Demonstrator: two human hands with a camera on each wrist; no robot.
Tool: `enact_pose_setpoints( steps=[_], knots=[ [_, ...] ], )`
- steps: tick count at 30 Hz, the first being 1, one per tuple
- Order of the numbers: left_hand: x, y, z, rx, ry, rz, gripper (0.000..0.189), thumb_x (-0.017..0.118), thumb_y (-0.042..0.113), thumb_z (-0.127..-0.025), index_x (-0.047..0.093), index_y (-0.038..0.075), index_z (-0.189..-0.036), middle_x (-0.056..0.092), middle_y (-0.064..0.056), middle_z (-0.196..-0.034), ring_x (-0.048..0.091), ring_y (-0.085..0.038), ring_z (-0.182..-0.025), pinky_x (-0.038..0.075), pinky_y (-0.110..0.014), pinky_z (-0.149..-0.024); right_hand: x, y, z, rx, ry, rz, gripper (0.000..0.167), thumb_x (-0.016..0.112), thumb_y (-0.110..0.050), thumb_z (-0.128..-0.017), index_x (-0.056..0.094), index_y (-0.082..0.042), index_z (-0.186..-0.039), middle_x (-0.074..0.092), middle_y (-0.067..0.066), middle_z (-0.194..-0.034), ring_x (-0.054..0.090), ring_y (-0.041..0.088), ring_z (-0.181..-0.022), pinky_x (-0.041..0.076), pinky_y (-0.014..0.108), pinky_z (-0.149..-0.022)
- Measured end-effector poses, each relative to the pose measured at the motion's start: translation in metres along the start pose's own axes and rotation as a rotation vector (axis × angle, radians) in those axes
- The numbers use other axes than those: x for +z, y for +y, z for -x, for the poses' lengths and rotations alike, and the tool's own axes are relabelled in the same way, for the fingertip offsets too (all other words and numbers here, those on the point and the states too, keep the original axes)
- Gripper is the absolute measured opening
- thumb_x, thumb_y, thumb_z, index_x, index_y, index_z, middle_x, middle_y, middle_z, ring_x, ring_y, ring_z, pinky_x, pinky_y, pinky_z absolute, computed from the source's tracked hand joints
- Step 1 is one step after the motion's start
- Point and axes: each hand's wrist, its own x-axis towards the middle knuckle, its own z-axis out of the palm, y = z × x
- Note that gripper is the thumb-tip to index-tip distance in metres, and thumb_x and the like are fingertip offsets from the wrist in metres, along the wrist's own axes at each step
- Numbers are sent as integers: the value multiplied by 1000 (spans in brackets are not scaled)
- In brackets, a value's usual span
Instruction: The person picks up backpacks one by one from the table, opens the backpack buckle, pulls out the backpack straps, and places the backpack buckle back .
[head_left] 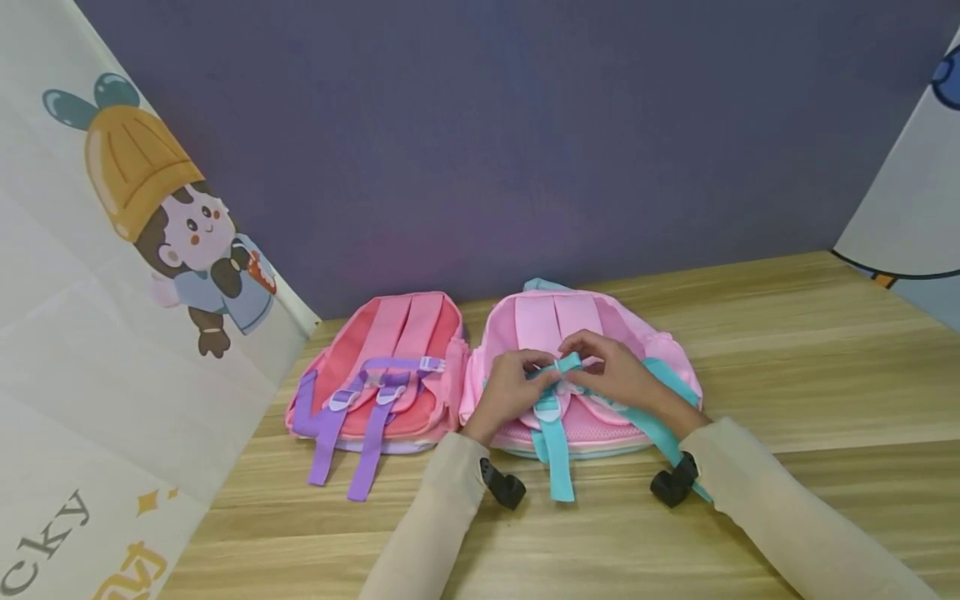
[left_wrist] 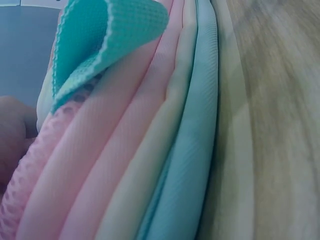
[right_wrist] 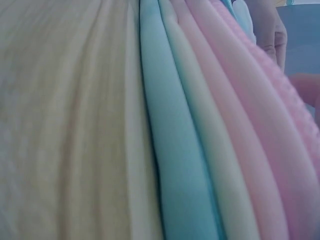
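Note:
A pink backpack (head_left: 626, 321) with teal webbing lies back panel up on the table. Over its middle, my left hand (head_left: 510, 387) pinches a teal chest strap (head_left: 570, 362) between thumb and fingers, beside a small pale fitting. My right hand (head_left: 618, 371) pinches the same strap from the other side, where it forms a short loop; the fingers partly hide it. Below them, a loose teal strap end (head_left: 557, 462) hangs from a white buckle (head_left: 548, 408) toward the front. In the left wrist view, a curled teal webbing strap (left_wrist: 132, 30) stands over the layered bag side (left_wrist: 120, 150).
Left of it and close against it lies a coral-pink backpack (head_left: 360, 333) with purple straps and its purple chest strap (head_left: 393, 364) across the middle. The wooden table (head_left: 787, 375) meets a dark blue panel (head_left: 525, 150) behind and a cartoon-printed white panel (head_left: 75, 292) at left.

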Motion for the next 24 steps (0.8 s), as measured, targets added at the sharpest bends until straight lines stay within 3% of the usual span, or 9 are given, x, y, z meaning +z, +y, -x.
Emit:
enact_pose_setpoints(
  steps=[4,8,16,24],
  knots=[
    [0,-1,0,3,-4,30,22,69,13,-87,71,1,-105,73,-10,-98,66,-19,-88,50,-22,-78,0,1,1,-26,-30,31,34,71,-11,-85,58,-5,-116,62,12,-110,61,25,-99,53,35,-84],
    [-2,-1,0,-2,-11,53,22,69,16,-87,71,2,-104,73,-10,-98,66,-18,-88,50,-23,-80,1,0,1,-7,-30,50,32,73,-11,-83,61,-8,-113,64,10,-106,58,19,-89,52,27,-79],
    [-18,-4,0,-95,-95,76,17,63,10,-89,68,0,-103,69,-13,-93,60,-14,-81,48,-22,-73,2,0,0,-6,-12,30,30,74,-7,-81,62,-6,-109,64,5,-98,55,13,-79,49,22,-73],
    [-12,-5,-2,-107,-40,156,10,65,2,-86,71,-6,-89,69,-18,-82,52,-5,-67,44,-16,-63,3,-1,0,6,-6,52,25,73,-7,-82,64,-8,-105,64,6,-96,59,18,-87,52,28,-81]
  ],
)
